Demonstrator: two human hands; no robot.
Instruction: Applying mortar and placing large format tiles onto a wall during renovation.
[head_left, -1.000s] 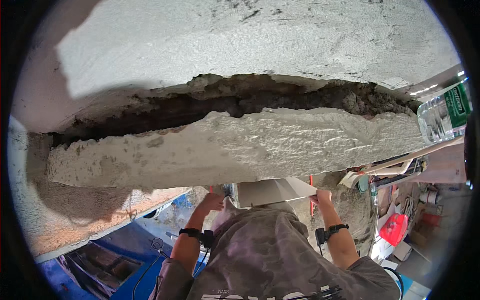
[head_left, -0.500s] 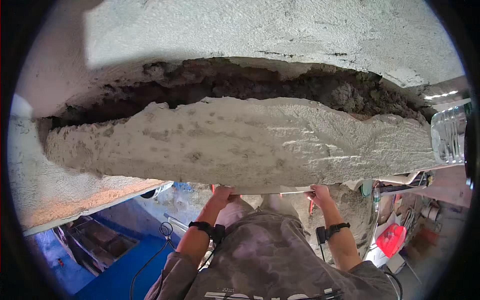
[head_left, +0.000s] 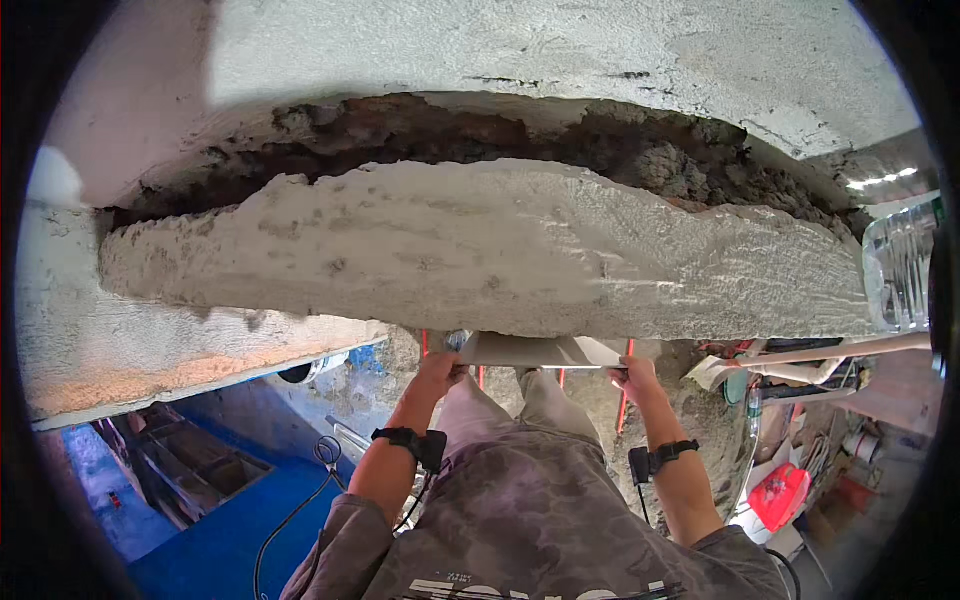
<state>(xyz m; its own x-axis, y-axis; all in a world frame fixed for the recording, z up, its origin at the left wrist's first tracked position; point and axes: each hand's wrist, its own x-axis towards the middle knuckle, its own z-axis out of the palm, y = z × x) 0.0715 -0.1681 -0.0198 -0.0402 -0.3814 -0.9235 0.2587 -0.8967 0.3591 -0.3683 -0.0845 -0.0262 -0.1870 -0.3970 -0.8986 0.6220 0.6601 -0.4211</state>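
Observation:
A pale, flat panel [head_left: 530, 352] is held level in front of my body, its far edge reaching the lower face of a rough grey plastered ledge [head_left: 500, 250]. My left hand [head_left: 440, 370] is closed on the panel's left end, and my right hand [head_left: 637, 378] pinches its right end. Part of the panel's far side is hidden behind the ledge, so I cannot tell whether the two touch. Behind the ledge runs a dark, crumbly gap [head_left: 420, 135], below a whitish plastered wall [head_left: 500, 50].
At the right stands a clear plastic bottle [head_left: 897, 268]. A wooden pole [head_left: 850, 350] juts in beneath it. Thin red bars [head_left: 626, 395] show near my legs. Lower right lies a red bag [head_left: 778, 497] among clutter; a blue surface [head_left: 220, 540] spreads at lower left.
The panel has tipped or shifted, showing a broad face where it was nearly edge-on. The ledge sits higher in view. Both hands keep their hold and have risen slightly in the picture.

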